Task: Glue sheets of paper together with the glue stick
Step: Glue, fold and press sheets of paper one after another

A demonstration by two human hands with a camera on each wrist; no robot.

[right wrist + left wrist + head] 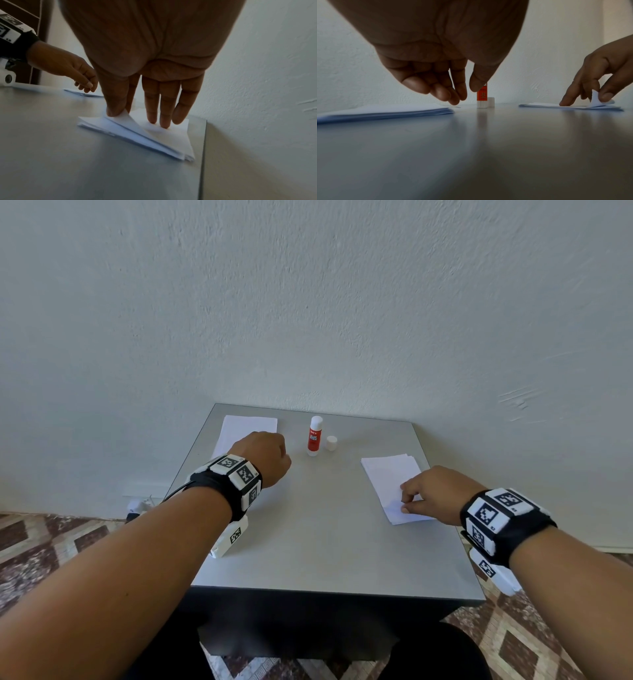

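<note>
Nearest to me, right hand [430,495] pinches up the top sheet's corner [122,116] of the right stack [394,477] at my 2 o'clock, while the glue stick [314,435] stands upright at 12 o'clock, nearer my left hand [263,457], which is loosely curled and holds nothing.

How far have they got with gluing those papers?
Early on. Done: the glue stick stands uncapped, its cap beside it. In hand: the right hand pinches up a corner of the top sheet of the right stack; the left hand hovers empty over the left stack. Left: applying glue and pressing sheets together.
</note>
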